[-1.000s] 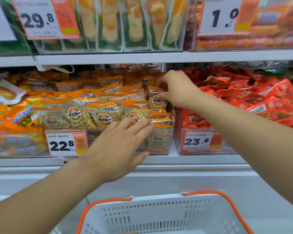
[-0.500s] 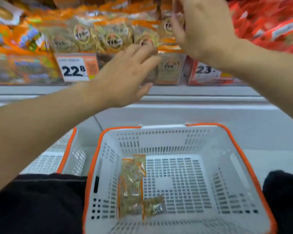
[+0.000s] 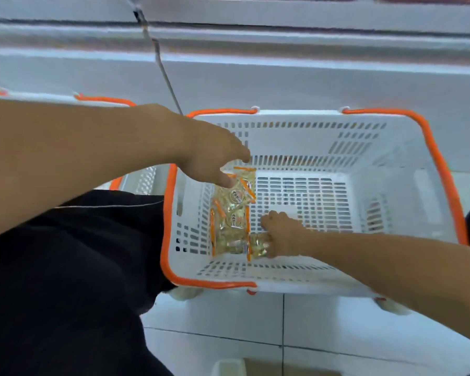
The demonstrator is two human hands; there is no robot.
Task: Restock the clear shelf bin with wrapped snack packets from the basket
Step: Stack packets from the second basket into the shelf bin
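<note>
A worker's left hand [image 3: 215, 158] reaches into a white slotted plastic basket [image 3: 304, 278] w/ orange rim, fingers loose and extended, tips at the top of a stack of clear cellophane snack packets [image 3: 232, 213] piled against the basket's left wall. At right, the right hand [image 3: 281, 234] touches the lowest packet; whether its fingers pinch it can't be told. The clear shelf bin is out of frame.

Likely risks: the crinkly, glossy film looks slick, so a packet may slip from a light grasp; flat, orange-edged packets overlap, so lifting one could drag a neighbour; corners might snag in the basket's floor slots.
</note>
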